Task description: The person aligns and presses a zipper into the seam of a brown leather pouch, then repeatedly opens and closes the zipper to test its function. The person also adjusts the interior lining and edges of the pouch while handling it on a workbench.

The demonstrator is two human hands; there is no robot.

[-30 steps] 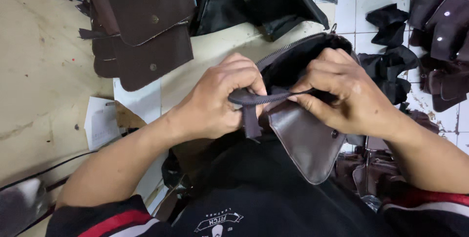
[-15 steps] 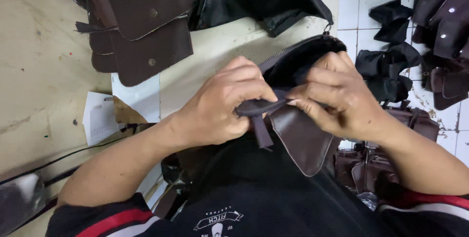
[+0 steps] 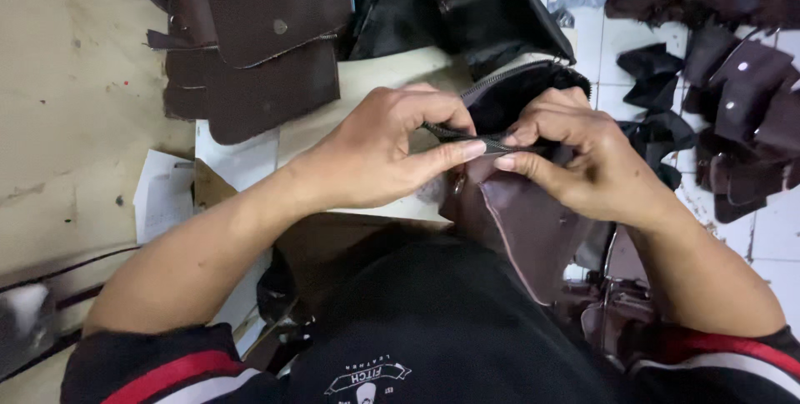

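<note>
I see a tan worktable (image 3: 75,79) w/ brown leather pieces (image 3: 258,46), white tile floor (image 3: 608,37) at right, paper scraps (image 3: 162,196).

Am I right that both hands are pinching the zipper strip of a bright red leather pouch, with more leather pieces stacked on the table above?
Not quite: the pouch is dark brown, not bright red. The head view shows the left hand and right hand both pinching its black zipper strip, with brown leather pieces stacked on the table above.
</note>
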